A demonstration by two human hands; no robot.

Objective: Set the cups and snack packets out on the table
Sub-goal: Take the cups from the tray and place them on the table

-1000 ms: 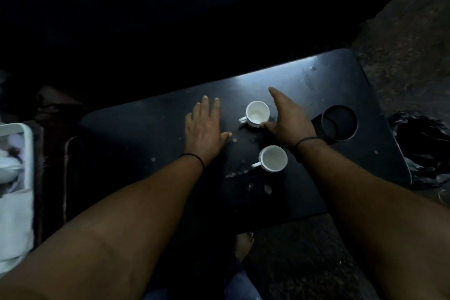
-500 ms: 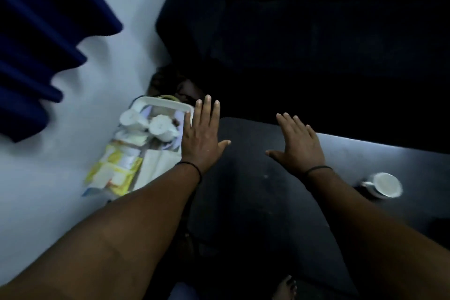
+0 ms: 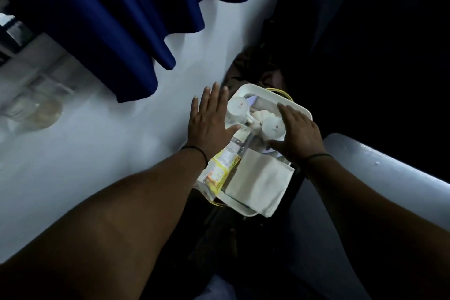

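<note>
Tray: white, rounded corners, sits left of the desk edge, by the pale wall.
Cups: 2 white cups upside down in tray's far half. Left cup near far-left corner, right cup just beside it; a white rounded item between them, can't tell what.
Snack packets: clear/yellow wrappers, along tray's left side, near end sticks out over the rim.
Napkin: folded, pale, in tray's near-right corner, overhangs the edge.
L hand: fingers straight, spread, over tray's left rim, holds nothing.
R hand: flat, fingers apart, over right cup; contact unclear.
Curtain: dark blue, top left.
</note>
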